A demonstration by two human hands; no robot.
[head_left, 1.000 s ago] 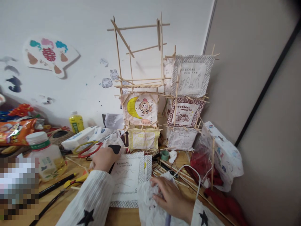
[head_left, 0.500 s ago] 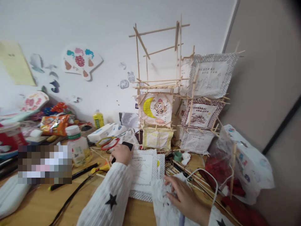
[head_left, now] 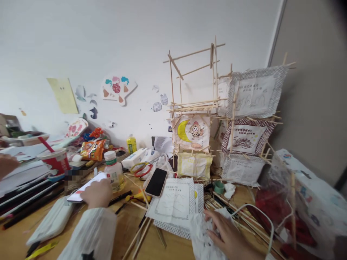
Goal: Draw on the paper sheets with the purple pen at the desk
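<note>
My left hand (head_left: 98, 192) is closed over the right end of a smartphone (head_left: 87, 186) with a lit white screen; its thumb is partly hidden. My right hand (head_left: 221, 228), fingers apart, rests on a crumpled white sheet (head_left: 201, 233) with dark marks. Between my hands lie sheets of paper (head_left: 175, 202) with line drawings and patterned borders. A second smartphone (head_left: 156, 182), its screen dark, lies at their upper left corner. Behind them stands a frame of thin wooden sticks (head_left: 193, 104) hung with drawn panels, such as the moon panel (head_left: 192, 131).
Another person's hand (head_left: 7, 165) shows at the left edge. A drink bottle (head_left: 112, 169), red cup (head_left: 58, 162), scissors (head_left: 142, 169) and white pouch (head_left: 51, 220) stand or lie leftward. Loose sticks (head_left: 139, 234) lie in front; a plastic bag (head_left: 282, 202) sits at right.
My left hand has let go of the dark smartphone and moved left onto the lit one. My view has swung left. My right hand stays on the crumpled sheet.
</note>
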